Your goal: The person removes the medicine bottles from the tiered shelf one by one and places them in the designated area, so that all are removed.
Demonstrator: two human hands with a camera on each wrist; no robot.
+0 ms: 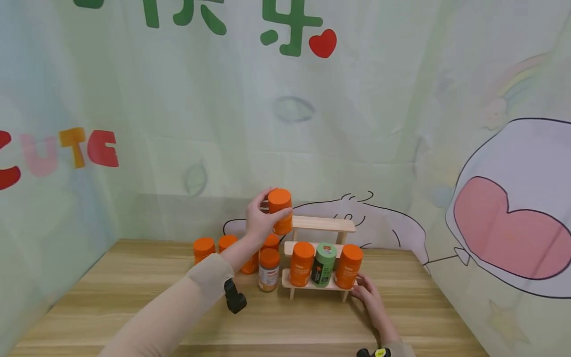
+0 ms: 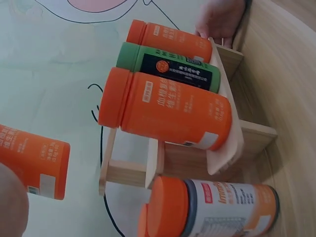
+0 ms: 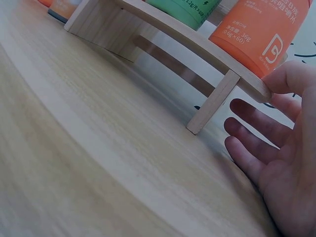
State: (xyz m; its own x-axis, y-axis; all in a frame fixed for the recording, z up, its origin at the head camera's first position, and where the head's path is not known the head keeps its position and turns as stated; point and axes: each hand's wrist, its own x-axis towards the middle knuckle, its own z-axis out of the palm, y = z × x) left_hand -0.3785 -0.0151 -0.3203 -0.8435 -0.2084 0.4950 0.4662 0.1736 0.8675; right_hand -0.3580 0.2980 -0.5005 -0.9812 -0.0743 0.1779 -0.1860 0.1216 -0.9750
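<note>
My left hand (image 1: 260,218) grips an orange bottle (image 1: 280,212) with an orange lid, upright in the air at the left end of the top tier of a wooden step rack (image 1: 321,224). In the left wrist view, part of that bottle (image 2: 37,158) shows at the left edge, beside the thumb. On the rack's lowest tier stand an orange bottle (image 1: 302,265), a green bottle (image 1: 324,265) and another orange bottle (image 1: 349,267). My right hand (image 3: 281,133) pinches the right end of this tier between thumb and index finger, its other fingers loosely extended.
Left of the rack, a clear-sided bottle (image 1: 269,275) with a white label and orange lid stands on the wooden table (image 1: 250,322). Several orange-lidded bottles (image 1: 203,248) stand around it, partly behind my left arm. A printed curtain (image 1: 214,124) hangs behind the table.
</note>
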